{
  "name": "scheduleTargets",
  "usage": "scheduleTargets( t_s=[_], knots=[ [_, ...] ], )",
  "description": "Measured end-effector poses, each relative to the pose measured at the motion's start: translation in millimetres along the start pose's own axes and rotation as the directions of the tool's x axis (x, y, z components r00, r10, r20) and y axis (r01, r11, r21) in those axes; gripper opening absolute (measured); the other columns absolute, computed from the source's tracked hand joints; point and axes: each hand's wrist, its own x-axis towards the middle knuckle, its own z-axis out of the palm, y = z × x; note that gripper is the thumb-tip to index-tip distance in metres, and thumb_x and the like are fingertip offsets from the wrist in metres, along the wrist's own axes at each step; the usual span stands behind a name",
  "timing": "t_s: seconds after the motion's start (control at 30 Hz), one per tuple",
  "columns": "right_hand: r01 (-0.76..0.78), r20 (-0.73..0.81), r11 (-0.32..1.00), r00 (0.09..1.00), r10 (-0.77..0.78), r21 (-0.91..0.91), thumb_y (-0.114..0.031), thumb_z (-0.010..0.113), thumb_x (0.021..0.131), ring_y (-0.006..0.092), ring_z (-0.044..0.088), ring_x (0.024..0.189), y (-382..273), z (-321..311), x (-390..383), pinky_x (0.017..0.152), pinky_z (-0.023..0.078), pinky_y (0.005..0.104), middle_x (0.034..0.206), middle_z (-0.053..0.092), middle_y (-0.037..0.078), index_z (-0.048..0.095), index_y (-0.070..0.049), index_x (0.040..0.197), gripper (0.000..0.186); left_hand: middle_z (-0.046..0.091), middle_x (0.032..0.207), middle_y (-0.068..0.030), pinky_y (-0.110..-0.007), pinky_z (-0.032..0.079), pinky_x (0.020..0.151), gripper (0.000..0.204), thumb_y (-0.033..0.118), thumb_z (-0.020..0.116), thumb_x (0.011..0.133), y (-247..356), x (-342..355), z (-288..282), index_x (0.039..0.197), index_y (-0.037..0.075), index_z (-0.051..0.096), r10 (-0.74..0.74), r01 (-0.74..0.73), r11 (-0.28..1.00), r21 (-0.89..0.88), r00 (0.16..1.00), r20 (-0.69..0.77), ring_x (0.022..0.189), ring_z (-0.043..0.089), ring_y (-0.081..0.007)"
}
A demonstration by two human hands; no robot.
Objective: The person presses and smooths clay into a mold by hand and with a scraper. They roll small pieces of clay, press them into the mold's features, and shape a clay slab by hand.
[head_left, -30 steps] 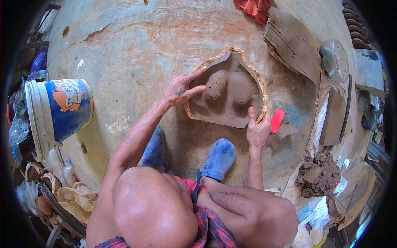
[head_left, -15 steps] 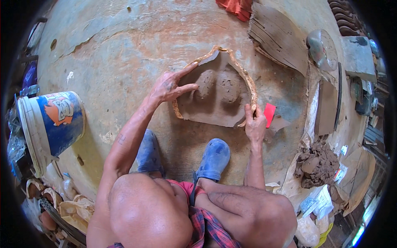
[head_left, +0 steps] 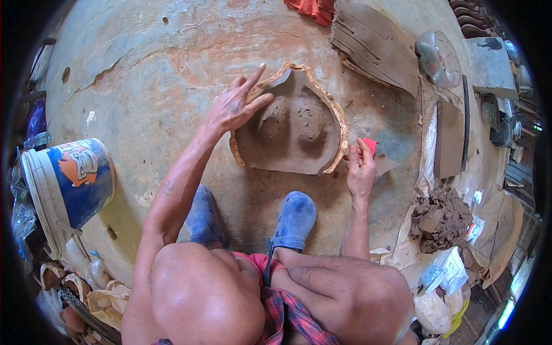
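Closest in, the person's bent knees (head_left: 207, 293) rise over a pair of blue clogs (head_left: 295, 215) planted on the floor (head_left: 172, 63). Just beyond the clogs, the two hands are apart, one at either side of a rough-rimmed mould (head_left: 343, 129) lying on the floor, its inside lined with grey-brown clay (head_left: 287, 152) showing two rounded forms. The left hand (head_left: 233, 106) is spread over the mould's left edge, thumb and forefinger well apart; the right hand (head_left: 361, 172) is just beside the right edge, fingers bunched near a small red piece (head_left: 371, 145), and whether it grips anything I cannot tell. Off to the right sits a crumbly clay lump (head_left: 441, 224), and to the left a blue-and-white bucket (head_left: 86, 181). Farther out are a smooth clay block (head_left: 449, 138), a shiny rounded metal object (head_left: 440, 57), a broad grey clay slab (head_left: 376, 46) and, at the top, a red cloth (head_left: 313, 8).
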Motion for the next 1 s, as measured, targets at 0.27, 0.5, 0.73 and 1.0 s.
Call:
scheduleTargets(
  t_s=[0.27,0.5,0.73,1.0],
  knots=[
    [0.074,-0.072,0.961,0.993,-0.096,-0.267,-0.033,0.074,0.102,0.0215,0.074,0.091,-7,-14,-3,0.082,0.059,0.0356,0.114,0.075,0.014,0.066,0.004,0.136,0.051,0.062,0.136,-0.0193,-0.050,0.050,0.104,0.066,0.060,0.049,0.107,23,19,5,0.164,0.030,0.042,0.083,-0.100,0.989,0.106,0.985,0.154,0.123,0.064,-0.0418],
    [0.033,-0.265,0.960,0.958,-0.110,-0.277,-0.026,0.077,0.099,0.0191,0.074,0.088,2,-44,3,0.072,0.062,0.0338,0.115,0.075,0.013,0.070,0.001,0.131,0.042,0.057,0.147,-0.0247,-0.051,0.046,0.112,0.077,0.067,0.049,0.104,15,48,22,0.169,0.029,0.032,0.118,-0.122,0.990,0.066,0.991,0.064,0.131,0.060,-0.0451],
    [0.121,-0.153,0.932,0.971,-0.182,-0.342,-0.019,0.078,0.098,0.0173,0.071,0.086,-20,-25,-5,0.068,0.060,0.0310,0.121,0.071,0.013,0.072,0.000,0.128,0.037,0.074,0.131,-0.0158,-0.050,0.050,0.107,0.065,0.060,0.052,0.105,35,89,49,0.155,0.019,0.054,-0.005,-0.001,0.997,-0.080,0.997,-0.077,0.128,0.065,-0.0387],
    [0.089,-0.306,0.936,0.931,-0.200,-0.340,-0.018,0.079,0.097,0.0165,0.070,0.085,19,-64,9,0.067,0.058,0.0294,0.122,0.069,0.013,0.071,0.000,0.130,0.038,0.074,0.129,-0.0167,-0.053,0.051,0.102,0.050,0.057,0.051,0.105,50,93,54,0.138,0.022,0.066,-0.136,0.134,0.991,-0.025,0.988,-0.075,0.123,0.067,-0.0410]
  ],
)
